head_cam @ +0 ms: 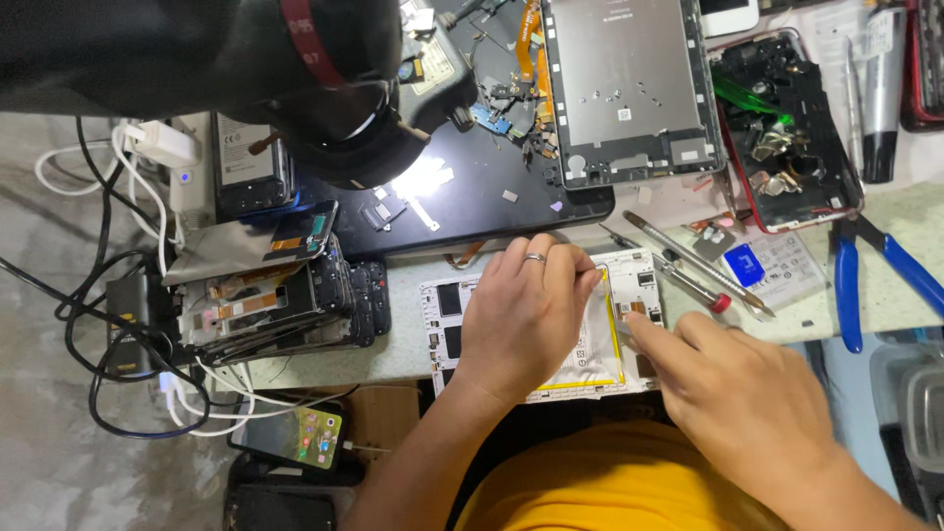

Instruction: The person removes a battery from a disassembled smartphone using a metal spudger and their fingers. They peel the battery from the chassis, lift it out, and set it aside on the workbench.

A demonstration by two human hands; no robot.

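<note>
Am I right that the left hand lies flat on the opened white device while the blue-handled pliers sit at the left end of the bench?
Not quite. In the head view the left hand does lie flat on the opened white device, but the blue-handled pliers sit at the right end of the bench, not the left.

Looks like a phone and tablet repair shop: the bench [885, 295] is crammed with a stack of gutted phones [285, 305], an opened tablet shell [629, 88], screwdrivers [688, 261], blue-handled pliers [875, 275] and tangled charger cables [108, 324].
</note>
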